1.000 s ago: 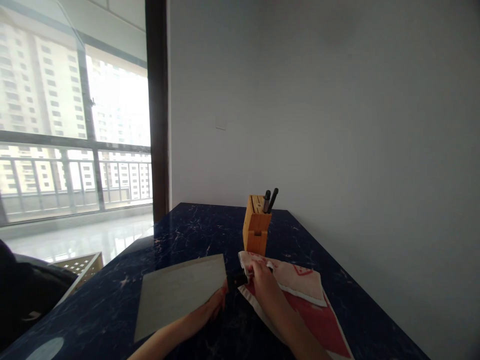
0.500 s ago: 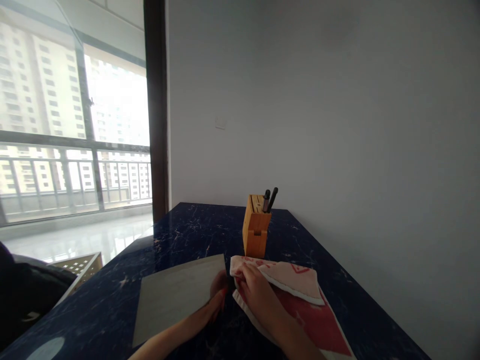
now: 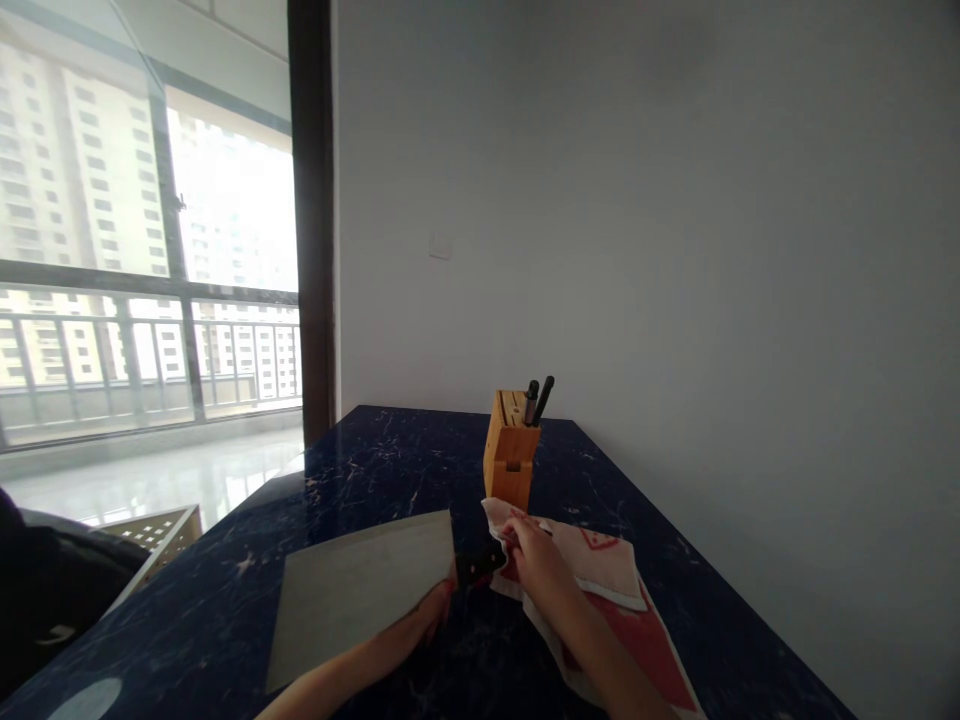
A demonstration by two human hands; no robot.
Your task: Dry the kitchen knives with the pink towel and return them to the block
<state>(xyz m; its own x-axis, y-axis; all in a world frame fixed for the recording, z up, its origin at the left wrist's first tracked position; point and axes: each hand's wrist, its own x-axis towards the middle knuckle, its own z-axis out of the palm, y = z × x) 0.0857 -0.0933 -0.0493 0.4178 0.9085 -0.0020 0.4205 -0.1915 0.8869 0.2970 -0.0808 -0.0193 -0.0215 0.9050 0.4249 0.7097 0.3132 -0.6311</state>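
Note:
A cleaver with a broad grey blade (image 3: 360,585) and a black riveted handle (image 3: 480,565) is in front of me, its blade to the left. My left hand (image 3: 435,608) is closed on the cleaver where the blade meets the handle. My right hand (image 3: 529,545) is closed on a pink and red towel (image 3: 645,640), its fingers pinching the bunched cloth at the handle's right end. The rest of the towel spreads to the right under my forearm. Just behind the towel stands a wooden knife block (image 3: 511,455) with two black-handled tools in its right slots.
Dark blue marbled table (image 3: 390,470) lies beneath everything, with a grey wall (image 3: 637,250) behind and to the right. At the left are a lattice-topped piece (image 3: 161,535), a black item (image 3: 60,590) and a large window (image 3: 150,230).
My right hand has moved right and slightly up with the towel's edge, and the cleaver's black handle now shows between my hands. The blade has hardly moved.

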